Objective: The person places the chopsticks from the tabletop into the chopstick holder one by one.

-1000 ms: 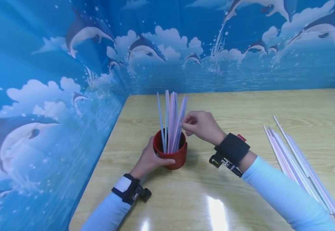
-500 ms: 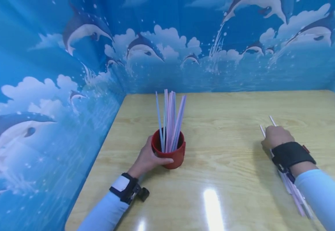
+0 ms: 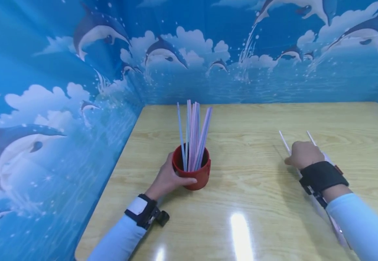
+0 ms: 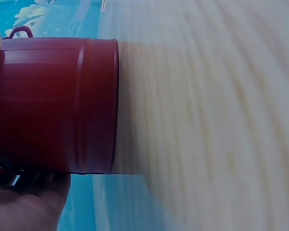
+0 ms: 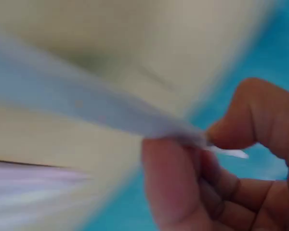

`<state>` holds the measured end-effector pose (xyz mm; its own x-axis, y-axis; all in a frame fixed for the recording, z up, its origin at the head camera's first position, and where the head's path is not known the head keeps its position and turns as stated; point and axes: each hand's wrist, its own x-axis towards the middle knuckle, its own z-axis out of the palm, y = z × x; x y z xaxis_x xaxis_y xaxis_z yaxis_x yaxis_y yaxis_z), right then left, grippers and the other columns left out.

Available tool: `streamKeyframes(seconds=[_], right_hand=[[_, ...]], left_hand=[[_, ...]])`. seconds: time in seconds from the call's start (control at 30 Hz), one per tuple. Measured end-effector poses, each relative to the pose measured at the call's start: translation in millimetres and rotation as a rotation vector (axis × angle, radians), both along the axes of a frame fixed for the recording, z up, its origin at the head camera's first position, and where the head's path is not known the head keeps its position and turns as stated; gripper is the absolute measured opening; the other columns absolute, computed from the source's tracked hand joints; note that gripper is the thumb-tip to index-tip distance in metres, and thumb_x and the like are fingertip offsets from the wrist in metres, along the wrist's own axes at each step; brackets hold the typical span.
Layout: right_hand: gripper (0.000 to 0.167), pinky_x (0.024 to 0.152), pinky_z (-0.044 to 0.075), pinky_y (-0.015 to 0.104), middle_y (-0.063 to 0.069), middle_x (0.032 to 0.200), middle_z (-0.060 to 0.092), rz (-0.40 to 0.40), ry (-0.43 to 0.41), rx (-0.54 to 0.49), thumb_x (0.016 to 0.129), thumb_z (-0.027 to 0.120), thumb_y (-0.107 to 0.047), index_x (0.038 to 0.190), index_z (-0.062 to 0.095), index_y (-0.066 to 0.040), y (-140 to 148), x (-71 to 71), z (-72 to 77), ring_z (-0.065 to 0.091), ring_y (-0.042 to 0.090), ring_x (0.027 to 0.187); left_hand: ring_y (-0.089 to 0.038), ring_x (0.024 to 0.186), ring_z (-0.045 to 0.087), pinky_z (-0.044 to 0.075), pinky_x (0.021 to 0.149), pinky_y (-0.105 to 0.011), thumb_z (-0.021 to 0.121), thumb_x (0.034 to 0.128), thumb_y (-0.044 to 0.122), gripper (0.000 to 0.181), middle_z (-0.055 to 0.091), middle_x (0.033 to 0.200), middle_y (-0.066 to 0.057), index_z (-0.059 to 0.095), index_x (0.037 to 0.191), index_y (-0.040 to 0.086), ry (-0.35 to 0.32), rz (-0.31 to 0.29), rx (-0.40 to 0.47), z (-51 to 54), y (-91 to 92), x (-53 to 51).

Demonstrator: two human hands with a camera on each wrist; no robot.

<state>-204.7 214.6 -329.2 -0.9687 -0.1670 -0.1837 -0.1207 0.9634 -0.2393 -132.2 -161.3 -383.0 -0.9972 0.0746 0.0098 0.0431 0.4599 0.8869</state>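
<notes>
Left hand (image 3: 167, 179) curled round red cup (image 3: 200, 182), thumb across near side; cupped straws (image 3: 193, 141) lean above thumb. Right hand (image 3: 305, 156) back up, pinching 1 pale straw (image 5: 82, 98) between thumb and fingers; loose straws (image 5: 26, 195) below, on table (image 3: 244, 163).

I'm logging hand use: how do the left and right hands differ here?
The left hand curls round the red cup; the right hand pinches a pale stick. The left hand is near the standing sticks, the right hand near the lying sticks. Both wear black wristbands.
</notes>
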Motion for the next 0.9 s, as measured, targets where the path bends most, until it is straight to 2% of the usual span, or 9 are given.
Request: streamKeyframes(seconds=[0.1, 0.23, 0.3, 0.37, 0.43, 0.5, 0.6, 0.77, 0.9], right_hand=[[0.021, 0.038, 0.032, 0.025, 0.0, 0.05, 0.046, 0.068, 0.142, -0.152, 0.072, 0.058, -0.022, 0.06, 0.048, -0.007, -30, 7.2, 51.9, 0.041, 0.014, 0.043], [0.006, 0.049, 0.047, 0.026, 0.007, 0.067, 0.058, 0.257, 0.269, -0.538, 0.076, 0.055, -0.011, 0.078, 0.053, -0.005, -72, 24.5, 125.4, 0.055, 0.017, 0.054], [0.007, 0.057, 0.051, 0.025, 0.01, 0.072, 0.059, 0.366, 0.303, -0.743, 0.077, 0.054, -0.004, 0.083, 0.053, -0.003, -92, 33.3, 148.1, 0.059, 0.017, 0.061], [0.009, 0.059, 0.052, 0.024, 0.009, 0.074, 0.059, 0.469, 0.357, -0.867, 0.075, 0.055, -0.001, 0.084, 0.053, -0.001, -112, 37.8, 155.9, 0.06, 0.015, 0.064], [0.01, 0.059, 0.052, 0.024, 0.007, 0.074, 0.059, 0.523, 0.402, -0.915, 0.074, 0.058, -0.002, 0.083, 0.052, -0.001, -133, 38.0, 150.5, 0.06, 0.012, 0.065], [0.011, 0.06, 0.052, 0.023, 0.004, 0.075, 0.058, 0.546, 0.406, -0.904, 0.073, 0.058, -0.005, 0.082, 0.053, -0.004, -151, 34.5, 134.5, 0.059, 0.009, 0.066], [0.01, 0.06, 0.05, 0.022, 0.002, 0.075, 0.059, 0.537, 0.338, -0.841, 0.073, 0.057, -0.008, 0.082, 0.054, -0.007, -170, 27.3, 102.6, 0.058, 0.006, 0.067], [0.005, 0.054, 0.048, 0.02, 0.0, 0.069, 0.06, 0.446, 0.185, -0.698, 0.077, 0.055, -0.016, 0.077, 0.055, -0.011, -172, 17.9, 59.9, 0.057, 0.006, 0.059], [0.01, 0.05, 0.05, 0.022, 0.005, 0.067, 0.061, 0.325, 0.112, -0.672, 0.08, 0.055, -0.02, 0.08, 0.057, -0.01, -146, 12.9, 49.2, 0.059, 0.012, 0.053]], left_hand=[[-0.009, 0.113, 0.039, 0.039, 0.092, -0.04, 0.077, 0.0446, 0.046, 0.099, 0.038, 0.122, 0.015, 0.021, 0.126, 0.035, 0.02, -0.005, -0.007, -2.5, -1.2, -2.2], [-0.009, 0.114, 0.039, 0.038, 0.093, -0.04, 0.076, 0.0454, 0.046, 0.098, 0.037, 0.124, 0.015, 0.02, 0.125, 0.037, 0.011, -0.014, -0.015, 0.3, -2.5, -2.4], [-0.01, 0.115, 0.038, 0.037, 0.094, -0.039, 0.076, 0.0468, 0.044, 0.098, 0.037, 0.125, 0.013, 0.019, 0.126, 0.036, -0.005, -0.023, -0.018, 4.6, -2.0, -1.0], [-0.012, 0.116, 0.037, 0.036, 0.095, -0.04, 0.077, 0.0487, 0.04, 0.098, 0.036, 0.126, 0.01, 0.019, 0.127, 0.033, -0.017, -0.027, -0.009, 11.0, -0.4, 2.1], [-0.014, 0.117, 0.037, 0.035, 0.096, -0.04, 0.078, 0.0513, 0.034, 0.096, 0.037, 0.127, 0.007, 0.02, 0.128, 0.029, -0.021, -0.033, 0.008, 17.4, 1.4, 5.8], [-0.016, 0.117, 0.037, 0.033, 0.096, -0.041, 0.078, 0.0537, 0.027, 0.094, 0.037, 0.127, 0.004, 0.021, 0.128, 0.024, -0.019, -0.037, 0.025, 22.8, 3.5, 9.4], [-0.016, 0.117, 0.037, 0.032, 0.098, -0.041, 0.076, 0.0564, 0.022, 0.091, 0.037, 0.127, 0.002, 0.021, 0.128, 0.021, -0.013, -0.05, 0.033, 26.4, 5.3, 12.0], [-0.015, 0.116, 0.038, 0.034, 0.097, -0.039, 0.077, 0.0558, 0.025, 0.091, 0.038, 0.127, 0.004, 0.022, 0.128, 0.022, -0.01, -0.064, 0.036, 22.7, 5.3, 9.7], [-0.012, 0.116, 0.038, 0.037, 0.094, -0.038, 0.078, 0.0511, 0.036, 0.096, 0.037, 0.126, 0.009, 0.021, 0.128, 0.028, -0.017, -0.058, 0.019, 10.9, 2.9, 3.8]])
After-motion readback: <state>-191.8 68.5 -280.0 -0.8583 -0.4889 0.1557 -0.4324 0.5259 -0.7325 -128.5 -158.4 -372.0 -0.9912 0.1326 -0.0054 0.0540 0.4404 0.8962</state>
